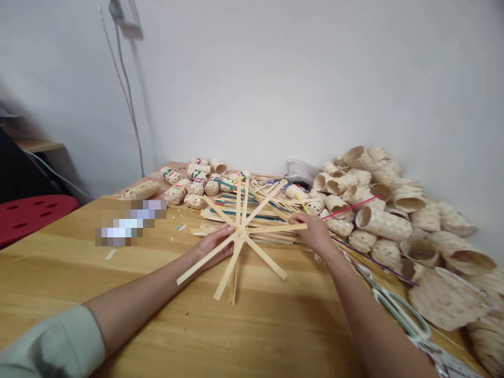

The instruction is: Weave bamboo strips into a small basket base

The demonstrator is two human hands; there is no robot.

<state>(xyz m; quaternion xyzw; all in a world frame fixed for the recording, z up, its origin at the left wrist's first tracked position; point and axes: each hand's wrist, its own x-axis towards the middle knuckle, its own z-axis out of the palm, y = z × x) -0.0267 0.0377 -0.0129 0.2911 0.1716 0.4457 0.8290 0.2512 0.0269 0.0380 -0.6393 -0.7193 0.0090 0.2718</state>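
A star of crossed bamboo strips [242, 233] lies on the wooden table [252, 325], its spokes fanning out in all directions. My left hand [214, 244] presses on the crossing point from the left, fingers closed around the hub. My right hand [313, 231] pinches the outer end of a strip that points right. Beyond the star lies a loose pile of flat bamboo strips [252, 207], some coloured.
Several small woven tubes with coloured bands [197, 181] sit at the back. A large heap of plain woven baskets [378, 210] fills the right side. Scissors [397, 307] lie by my right forearm. A pink strip [350, 207] juts from the heap. A red stool [31, 215] stands left.
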